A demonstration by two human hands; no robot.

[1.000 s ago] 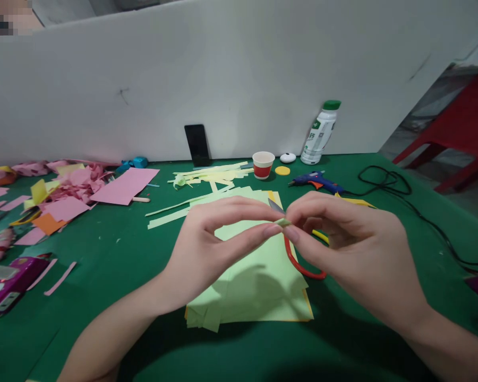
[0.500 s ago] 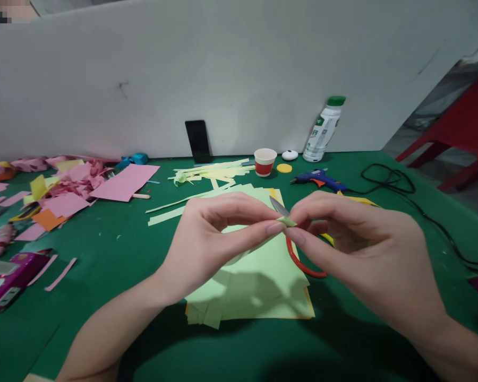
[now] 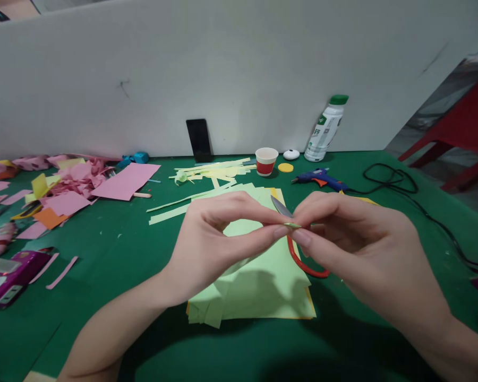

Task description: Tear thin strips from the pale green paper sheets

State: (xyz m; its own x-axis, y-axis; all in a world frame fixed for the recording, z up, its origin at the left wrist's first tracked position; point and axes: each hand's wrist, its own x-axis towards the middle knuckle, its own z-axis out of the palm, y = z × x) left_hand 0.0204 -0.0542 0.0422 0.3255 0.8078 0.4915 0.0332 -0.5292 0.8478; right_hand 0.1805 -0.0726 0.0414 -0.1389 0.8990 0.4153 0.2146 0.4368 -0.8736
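Between the fingertips of both hands is a small piece of light green paper (image 3: 292,225), mostly hidden by the fingers. My left hand (image 3: 223,233) pinches its left end with thumb and index finger. My right hand (image 3: 354,239) pinches the other end the same way, and the fingertips of the two hands nearly meet. Beneath them lies a stack of light green paper sheets (image 3: 258,292), with orange edges showing below. A pair of scissors (image 3: 308,270) with red handles rests on the stack, its blade pointing away and partly covered by my right hand.
Light green paper strips (image 3: 219,171) lie behind the stack, near a paper cup (image 3: 266,162) and a leaning phone (image 3: 199,140). A blue glue gun (image 3: 321,179), its black cord (image 3: 426,217) and a bottle (image 3: 326,127) are right. Pink paper scraps (image 3: 77,183) and a purple box (image 3: 14,278) are left.
Both hands keep their pinch. The green paper has been turned and squeezed flatter, so less of it shows, and the fingertips have shifted slightly right.
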